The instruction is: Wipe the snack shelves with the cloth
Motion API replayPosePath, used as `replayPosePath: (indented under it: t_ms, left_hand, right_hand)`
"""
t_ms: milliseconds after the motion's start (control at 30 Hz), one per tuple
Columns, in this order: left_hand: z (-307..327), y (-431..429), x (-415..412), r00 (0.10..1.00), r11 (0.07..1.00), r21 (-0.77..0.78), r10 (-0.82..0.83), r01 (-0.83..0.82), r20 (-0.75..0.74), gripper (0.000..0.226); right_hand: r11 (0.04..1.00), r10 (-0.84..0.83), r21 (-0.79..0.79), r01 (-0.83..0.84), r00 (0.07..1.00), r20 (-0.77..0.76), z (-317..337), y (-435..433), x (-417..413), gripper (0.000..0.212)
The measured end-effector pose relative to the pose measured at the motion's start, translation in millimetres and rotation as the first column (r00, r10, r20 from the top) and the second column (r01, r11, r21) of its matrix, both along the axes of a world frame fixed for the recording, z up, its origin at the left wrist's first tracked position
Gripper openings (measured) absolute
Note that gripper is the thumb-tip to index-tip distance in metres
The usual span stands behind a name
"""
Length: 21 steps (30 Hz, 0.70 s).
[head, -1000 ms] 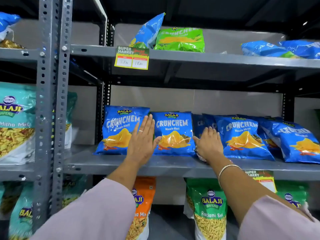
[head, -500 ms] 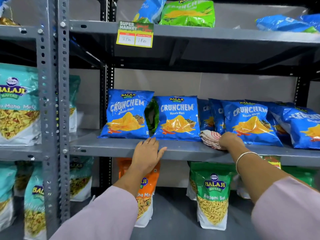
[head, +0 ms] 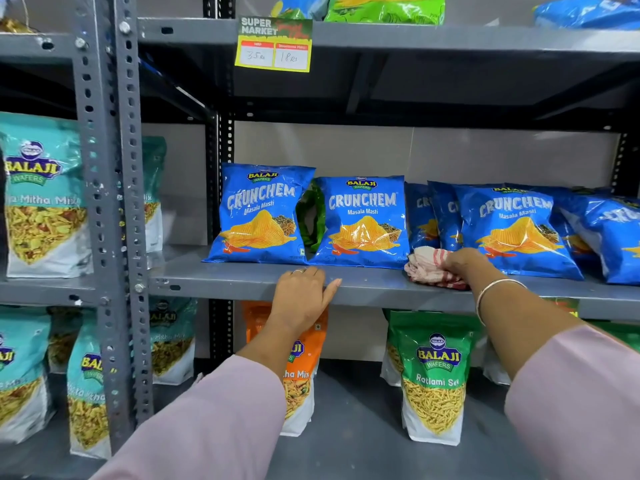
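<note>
Head view: right hand (head: 462, 261) presses cloth (head: 429, 268) on shelf (head: 221, 278).

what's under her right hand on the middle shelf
A bunched red-and-white cloth lies under the right hand, resting on the grey shelf in front of the blue Crunchem bags. The part beneath the palm is covered.

1. Three blue Crunchem packets (head: 260, 216) are seen face-on; more overlap behind, count unclear.
2. One green Ratlami Sev pouch (head: 434, 375) is fully seen.
3. One orange pouch (head: 301, 372) is counted.
4. One price tag (head: 274, 44) is seen.
5. One cloth (head: 429, 268) is seen.
</note>
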<state>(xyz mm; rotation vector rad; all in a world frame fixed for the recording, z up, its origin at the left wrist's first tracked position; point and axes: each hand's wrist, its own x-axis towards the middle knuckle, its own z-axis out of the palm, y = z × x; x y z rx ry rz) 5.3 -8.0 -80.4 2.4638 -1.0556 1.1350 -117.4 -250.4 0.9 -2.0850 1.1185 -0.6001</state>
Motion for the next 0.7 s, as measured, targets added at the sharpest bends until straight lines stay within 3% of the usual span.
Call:
replayPosePath:
  t_ms: [100, 200, 300, 400, 467, 533, 700]
  left_hand:
    - [0, 0, 0, 1.000, 1.000, 0.004, 0.007, -0.007, 0.006, 0.051]
    - [-1, 2, 4, 1.000, 1.000, -0.017, 0.012, -0.011, 0.013, 0.050]
    - [5, -5, 5, 1.000, 1.000, -0.027, -0.001, 0.002, 0.031, 0.049]
    - [3, 5, 2, 1.000, 1.000, -0.030, -0.010, 0.010, 0.009, 0.049]
    - [-17, 28, -10, 0.992, 0.994, -0.021, 0.105, -0.106, -0.065, 0.049]
    - [-22, 34, -8, 0.995, 0.995, -0.052, 0.082, -0.084, -0.048, 0.047]
    - [-5, 34, -4, 0.998, 0.987, -0.149, -0.050, 0.053, 0.022, 0.041]
  right_hand:
    - [0.997, 0.035, 0.066, -0.045, 0.989, 0.143, -5, -4, 3, 0.040]
    - [0.998, -0.037, 0.064, 0.026, 0.983, 0.179, -4, 2, 9, 0.043]
    - [0.994, -0.093, 0.081, 0.067, 0.926, 0.366, 8, 3, 13, 0.043]
    - [0.987, -0.127, 0.144, 0.068, 0.879, 0.459, 11, 11, 25, 0.050]
    - [0.962, -0.038, 0.255, -0.102, 0.872, 0.488, 0, 42, 35, 0.050]
    - [0.904, -0.044, 0.367, -0.220, 0.805, 0.592, 4, 57, 39, 0.049]
    - [0.805, 0.067, 0.345, -0.482, 0.651, 0.756, 38, 94, 23, 0.052]
